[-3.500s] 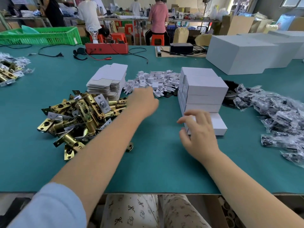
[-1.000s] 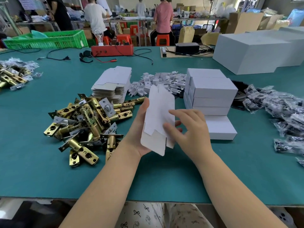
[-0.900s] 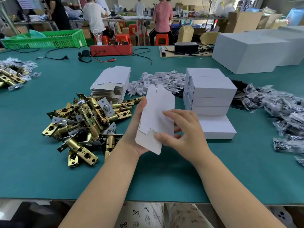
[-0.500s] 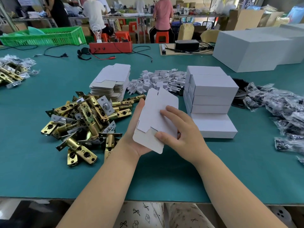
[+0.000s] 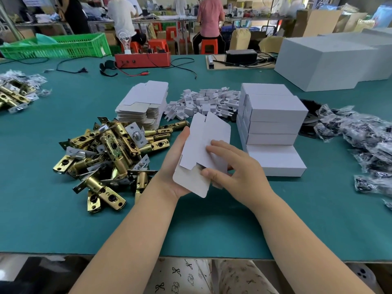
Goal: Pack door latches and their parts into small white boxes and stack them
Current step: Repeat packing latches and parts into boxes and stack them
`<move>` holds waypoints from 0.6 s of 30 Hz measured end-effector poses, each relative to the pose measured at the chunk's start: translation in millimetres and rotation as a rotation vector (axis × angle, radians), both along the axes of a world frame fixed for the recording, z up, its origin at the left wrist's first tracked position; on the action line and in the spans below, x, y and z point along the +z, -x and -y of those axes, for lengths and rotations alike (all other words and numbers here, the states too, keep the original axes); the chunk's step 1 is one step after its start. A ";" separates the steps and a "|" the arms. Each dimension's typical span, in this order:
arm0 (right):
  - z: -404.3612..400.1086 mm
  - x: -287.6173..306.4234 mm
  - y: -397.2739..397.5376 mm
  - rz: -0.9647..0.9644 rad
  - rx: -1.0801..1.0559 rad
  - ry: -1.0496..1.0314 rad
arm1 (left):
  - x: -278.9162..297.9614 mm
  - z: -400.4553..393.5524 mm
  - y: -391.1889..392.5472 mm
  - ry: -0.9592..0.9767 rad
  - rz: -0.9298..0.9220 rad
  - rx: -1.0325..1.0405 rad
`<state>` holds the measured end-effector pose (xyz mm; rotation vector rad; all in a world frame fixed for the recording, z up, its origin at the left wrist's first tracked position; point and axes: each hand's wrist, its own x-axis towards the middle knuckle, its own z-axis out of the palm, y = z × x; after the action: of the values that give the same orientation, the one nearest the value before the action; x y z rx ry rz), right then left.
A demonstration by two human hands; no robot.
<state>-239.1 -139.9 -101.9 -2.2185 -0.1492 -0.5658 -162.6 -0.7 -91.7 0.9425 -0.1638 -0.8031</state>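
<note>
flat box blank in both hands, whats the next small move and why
Probably push the flat box blank open into a tube. It is still collapsed: the left hand cradles it from beneath and the right hand pinches its near edge, where a small gap shows. No latch can go in yet.

Flat box blank btwn hands.

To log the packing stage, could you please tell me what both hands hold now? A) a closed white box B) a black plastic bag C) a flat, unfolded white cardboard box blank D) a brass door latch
C: the left hand and right hand grip the flat white cardboard box blank above the green table.
</note>
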 end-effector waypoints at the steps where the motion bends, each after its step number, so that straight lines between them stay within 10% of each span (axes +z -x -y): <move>1: -2.7 0.0 0.3 0.091 -0.019 0.041 | -1.6 2.4 -0.2 0.047 -0.008 -0.011; 7: -13.6 -6.0 0.2 0.476 -0.190 0.130 | 1.7 8.4 4.1 0.143 -0.084 -0.099; 18: -7.3 -3.2 0.1 0.243 -0.121 -0.115 | 1.4 17.4 6.9 -0.243 0.232 0.315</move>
<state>-239.3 -132.6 -105.1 -2.0514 -0.1053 -0.8886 -169.5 -18.1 -90.3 1.2551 -0.1158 -0.4270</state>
